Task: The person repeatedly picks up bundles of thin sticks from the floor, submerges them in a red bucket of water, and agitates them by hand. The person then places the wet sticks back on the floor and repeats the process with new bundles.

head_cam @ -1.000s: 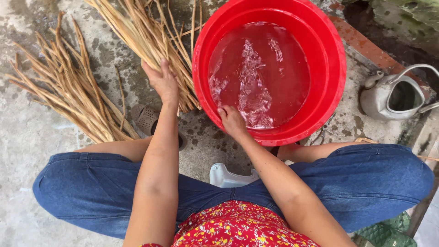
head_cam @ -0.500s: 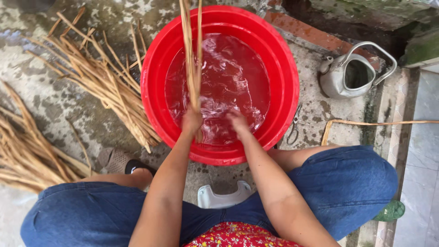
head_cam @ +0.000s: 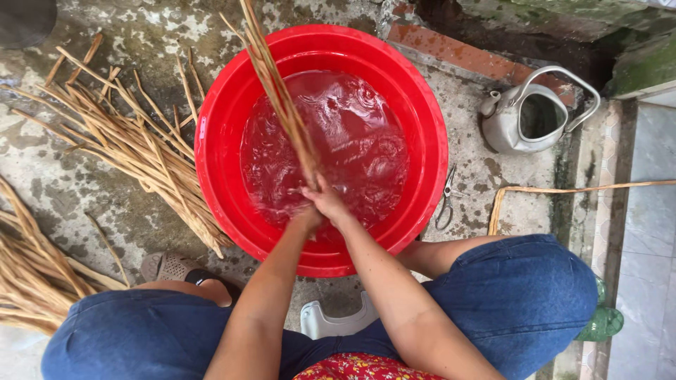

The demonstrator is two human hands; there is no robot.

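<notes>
Both hands, left hand (head_cam: 308,214) and right hand (head_cam: 331,203), clasp the wet lower end of a light, likely pliant, slippery reed bundle (head_cam: 278,91) over the red basin (head_cam: 218,127).

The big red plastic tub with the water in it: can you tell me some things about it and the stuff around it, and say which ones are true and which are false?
1. The round red plastic tub holds water. True.
2. Both hands, the left hand and the right hand, hold a bundle of long tan dried stalks over the water. True.
3. The grey metal kettle stands inside the tub. False: it stands on the concrete ground, to the right of the tub in the picture.
4. A pair of small metal scissors lies on the ground beside the tub. True.
5. The loose pile of tan stalks floats in the water. False: it lies on the ground outside the tub.
</notes>
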